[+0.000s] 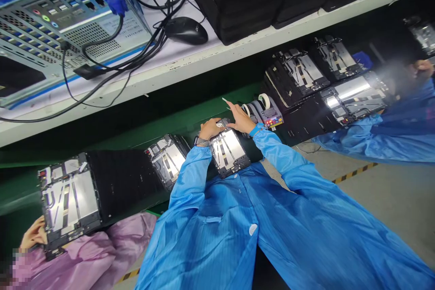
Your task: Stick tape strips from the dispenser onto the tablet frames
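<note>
Two bare hands reach forward side by side, arms nearly straight in blue smock sleeves. The left hand (210,129), a watch on its wrist, curls over the far edge of a tablet frame (228,154) lying on a green conveyor belt (163,129); whether it clamps or only rests there, I cannot tell. The right hand (241,118) stretches just beyond it, fingers extended and pinched together on a thin white strip (224,99) (tape, by the look of it). Just past that grip stands a tape dispenser (263,111). Farther along the belt lie more tablet frames (353,99), and a co-worker's hand (34,233) holds another at far left. Beyond the hands, a computer case (78,22) and a mouse (186,30) sit on a white shelf (190,65).
</note>
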Demonstrator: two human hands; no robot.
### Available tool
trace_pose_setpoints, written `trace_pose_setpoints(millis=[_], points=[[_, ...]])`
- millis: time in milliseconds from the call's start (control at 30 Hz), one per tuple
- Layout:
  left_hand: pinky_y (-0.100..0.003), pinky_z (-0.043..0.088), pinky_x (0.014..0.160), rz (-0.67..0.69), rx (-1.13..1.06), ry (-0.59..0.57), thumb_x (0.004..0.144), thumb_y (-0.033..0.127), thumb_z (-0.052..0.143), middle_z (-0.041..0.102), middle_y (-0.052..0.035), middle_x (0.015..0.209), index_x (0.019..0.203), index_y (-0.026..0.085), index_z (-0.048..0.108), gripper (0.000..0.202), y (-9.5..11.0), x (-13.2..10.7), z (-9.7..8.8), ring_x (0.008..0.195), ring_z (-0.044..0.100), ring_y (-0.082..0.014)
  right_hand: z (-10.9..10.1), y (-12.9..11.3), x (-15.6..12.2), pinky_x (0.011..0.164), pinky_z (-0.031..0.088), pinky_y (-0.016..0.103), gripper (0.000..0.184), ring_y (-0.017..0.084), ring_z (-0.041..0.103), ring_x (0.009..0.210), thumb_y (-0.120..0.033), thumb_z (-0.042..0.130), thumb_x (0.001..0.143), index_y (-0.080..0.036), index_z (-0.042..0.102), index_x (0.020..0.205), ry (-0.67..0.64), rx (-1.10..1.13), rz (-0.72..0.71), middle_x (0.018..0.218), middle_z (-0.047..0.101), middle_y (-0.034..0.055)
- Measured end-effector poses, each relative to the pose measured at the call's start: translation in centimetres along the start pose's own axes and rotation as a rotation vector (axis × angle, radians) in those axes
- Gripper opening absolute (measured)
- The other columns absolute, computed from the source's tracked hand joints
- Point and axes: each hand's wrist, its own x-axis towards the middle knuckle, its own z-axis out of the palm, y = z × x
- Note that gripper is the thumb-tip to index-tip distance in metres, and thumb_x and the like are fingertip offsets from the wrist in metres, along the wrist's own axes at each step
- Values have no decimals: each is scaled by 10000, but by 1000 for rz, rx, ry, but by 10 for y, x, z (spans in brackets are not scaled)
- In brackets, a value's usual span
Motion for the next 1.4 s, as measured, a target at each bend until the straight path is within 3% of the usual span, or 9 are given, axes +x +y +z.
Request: trace_pose_setpoints(millis=[133,300,667,767,867,967,1100,1400], points=[[-493,383,1108,-34,-42,-58,776,494,815,757,-88,1253,1334,298,706,601,0,4,-6,1242,644,-360,0,4,7,1124,421,571,1092,374,500,1343,-252,785,851,-235,82,1686,-2,1,-48,1431,491,168],[-464,373,1123,-58,-32,-82,742,588,815,724,-83,1321,1346,278,687,691,0,5,-11,1273,621,-348,2,15,19,1040,504,539,1099,308,592,1166,-223,770,862,-295,42,1682,62,93,-91,1297,574,125],[-466,358,1128,-77,-39,-83,741,606,808,737,-91,1288,1323,275,692,680,1,5,-8,1269,625,-358,-7,-2,13,1046,455,600,1115,420,531,1253,-275,810,851,-232,74,1688,-52,-238,-207,1342,545,188],[-417,414,1063,-100,-59,-98,711,578,844,738,-93,1279,1293,264,706,675,3,7,-11,1213,656,-334,-11,0,16,1028,483,537,1057,361,575,1191,-238,789,853,-230,127,1678,-18,-171,-206,1290,585,158],[-361,449,995,-107,-98,-110,671,525,890,753,-82,1230,1231,250,730,644,4,10,-13,1160,675,-301,-18,7,21,892,534,381,918,235,643,951,-152,686,889,-207,175,1651,26,36,-109,1105,654,79],[-320,463,946,-123,-133,-97,619,487,931,770,-66,1160,1184,242,743,643,5,12,-15,1122,683,-277,-20,13,26,726,495,263,819,154,614,731,-102,665,860,-188,296,1586,-120,183,-47,880,662,-15],[-303,471,911,-134,-142,-96,615,473,934,771,-55,1124,1160,239,747,622,5,12,-16,1089,690,-262,-10,10,33,647,423,205,844,133,598,682,-66,714,792,-213,357,1542,-346,175,-30,759,655,-65],[-310,473,904,-101,-96,-133,659,507,897,751,-64,1178,1232,237,715,658,3,13,-15,1124,673,-266,-2,2,41,634,406,216,881,166,637,752,-49,727,814,-176,295,1571,-395,54,23,821,708,-12]])
